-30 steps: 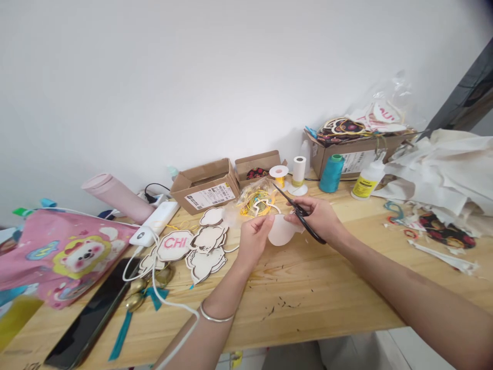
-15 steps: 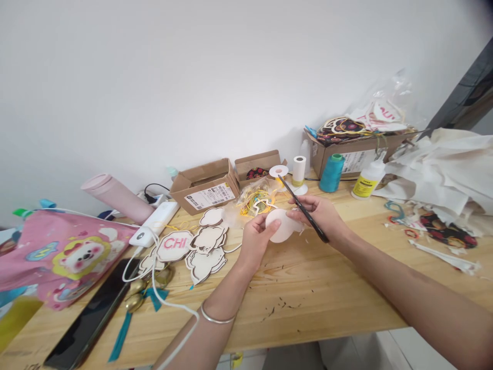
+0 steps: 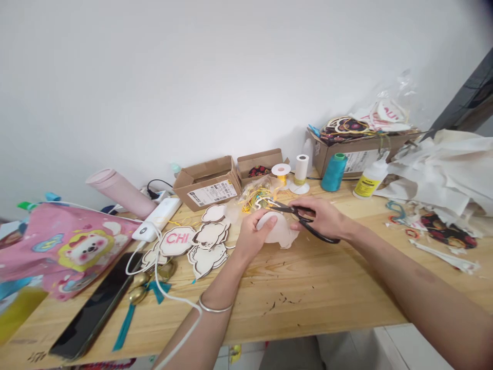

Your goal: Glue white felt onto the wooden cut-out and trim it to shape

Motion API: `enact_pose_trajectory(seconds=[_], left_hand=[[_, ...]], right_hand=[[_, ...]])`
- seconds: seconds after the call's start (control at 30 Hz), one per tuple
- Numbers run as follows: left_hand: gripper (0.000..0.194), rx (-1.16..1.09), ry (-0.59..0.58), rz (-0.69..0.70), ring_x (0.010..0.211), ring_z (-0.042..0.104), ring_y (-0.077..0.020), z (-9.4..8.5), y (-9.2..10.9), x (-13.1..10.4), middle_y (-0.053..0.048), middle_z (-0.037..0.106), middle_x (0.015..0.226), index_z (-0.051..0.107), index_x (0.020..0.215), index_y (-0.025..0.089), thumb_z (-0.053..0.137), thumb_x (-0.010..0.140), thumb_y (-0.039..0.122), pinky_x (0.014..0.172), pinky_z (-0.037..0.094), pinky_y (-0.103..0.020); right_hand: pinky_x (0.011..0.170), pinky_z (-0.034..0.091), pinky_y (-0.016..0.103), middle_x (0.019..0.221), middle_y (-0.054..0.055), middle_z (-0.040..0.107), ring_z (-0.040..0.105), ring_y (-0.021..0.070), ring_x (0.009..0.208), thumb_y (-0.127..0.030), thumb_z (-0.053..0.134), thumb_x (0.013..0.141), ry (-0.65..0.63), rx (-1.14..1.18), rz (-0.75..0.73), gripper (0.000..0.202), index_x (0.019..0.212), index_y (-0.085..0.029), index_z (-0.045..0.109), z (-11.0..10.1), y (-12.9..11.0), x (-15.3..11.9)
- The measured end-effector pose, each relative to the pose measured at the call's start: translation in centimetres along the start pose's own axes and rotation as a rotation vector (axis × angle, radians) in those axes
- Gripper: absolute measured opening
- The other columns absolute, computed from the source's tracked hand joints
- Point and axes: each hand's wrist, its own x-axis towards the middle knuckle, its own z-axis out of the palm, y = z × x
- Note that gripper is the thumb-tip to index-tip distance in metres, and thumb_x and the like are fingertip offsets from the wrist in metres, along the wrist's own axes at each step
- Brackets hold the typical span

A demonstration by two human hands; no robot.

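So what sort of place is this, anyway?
Probably a small craft workspace: the right hand holds black-handled scissors, and a teal cone of thread and flat, white, scallop-edged pieces sit on the pale wooden table.

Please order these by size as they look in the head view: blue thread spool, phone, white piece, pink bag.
1. Pink bag
2. Phone
3. White piece in the left hand and blue thread spool: too alike to rank.

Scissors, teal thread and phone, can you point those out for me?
Scissors (image 3: pixel 294 209), head view: the point is near where the blades meet the handles.
Teal thread (image 3: pixel 333 174), head view: on the wound side of the spool.
Phone (image 3: pixel 94 307), head view: on the middle of the dark screen.
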Motion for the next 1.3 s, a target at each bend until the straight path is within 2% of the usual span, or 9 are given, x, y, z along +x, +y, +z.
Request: enact_pose_trajectory(seconds=[0.13, 0.3, 0.5, 1.0, 1.13, 1.3], left_hand=[[0.013, 0.050, -0.051, 0.038, 0.064, 0.054, -0.0145, -0.06, 0.12, 0.09, -0.003, 0.066, 0.072, 0.071, 0.075, 0.016, 0.066, 0.066, 0.024, 0.059, 0.039, -0.022], [0.012, 0.124, -0.096, 0.064, 0.061, 0.052, -0.0126, -0.39, 0.10, 0.21, -0.002, 0.063, 0.068, 0.071, 0.071, 0.016, 0.063, 0.069, 0.025, 0.053, 0.037, -0.020], [0.013, 0.203, -0.113, 0.092, 0.064, 0.053, -0.0130, -0.64, -0.25, 0.27, -0.003, 0.064, 0.071, 0.071, 0.074, 0.017, 0.062, 0.070, 0.025, 0.055, 0.038, -0.021], [0.019, 0.180, -0.141, 0.122, 0.077, 0.061, -0.0176, -0.65, -0.41, 0.43, -0.006, 0.069, 0.085, 0.071, 0.083, 0.016, 0.062, 0.071, 0.029, 0.069, 0.046, -0.026], [0.019, 0.167, -0.136, 0.135, 0.074, 0.060, -0.0173, -0.60, -0.39, 0.40, -0.006, 0.069, 0.082, 0.071, 0.082, 0.016, 0.063, 0.070, 0.029, 0.067, 0.045, -0.026], [0.021, 0.182, -0.100, 0.107, 0.057, 0.050, -0.0116, -0.59, -0.50, 0.37, -0.002, 0.060, 0.062, 0.069, 0.066, 0.014, 0.063, 0.070, 0.033, 0.052, 0.037, -0.022]], right_hand=[[0.053, 0.032, 0.023, 0.063, 0.001, 0.053, 0.045, 0.0120, 0.057, -0.050, 0.063, 0.066, -0.030, -0.240, -0.152, 0.040, 0.089, -0.017, 0.065, -0.29, 0.64, -0.09], [0.050, 0.028, 0.022, 0.061, 0.000, 0.051, 0.043, 0.0105, 0.053, -0.049, 0.060, 0.069, -0.069, -0.312, -0.223, 0.036, 0.085, -0.017, 0.064, -0.79, 0.48, -0.06], [0.049, 0.028, 0.022, 0.059, 0.000, 0.051, 0.043, 0.0101, 0.052, -0.050, 0.059, 0.070, -0.070, -0.330, -0.235, 0.037, 0.083, -0.016, 0.064, -0.86, 0.07, -0.08], [0.047, 0.026, 0.022, 0.056, 0.000, 0.050, 0.041, 0.0091, 0.048, -0.045, 0.057, 0.073, -0.003, -0.348, -0.273, 0.032, 0.081, -0.014, 0.064, -0.34, 0.19, -0.20], [0.046, 0.025, 0.022, 0.053, 0.000, 0.050, 0.041, 0.0093, 0.047, -0.046, 0.056, 0.073, 0.022, -0.368, -0.302, 0.033, 0.079, -0.015, 0.065, -0.32, 0.23, -0.22], [0.046, 0.024, 0.022, 0.048, -0.002, 0.047, 0.038, 0.0088, 0.045, -0.050, 0.056, 0.072, 0.020, -0.342, -0.253, 0.036, 0.072, -0.015, 0.064, -0.45, 0.70, -0.10]])
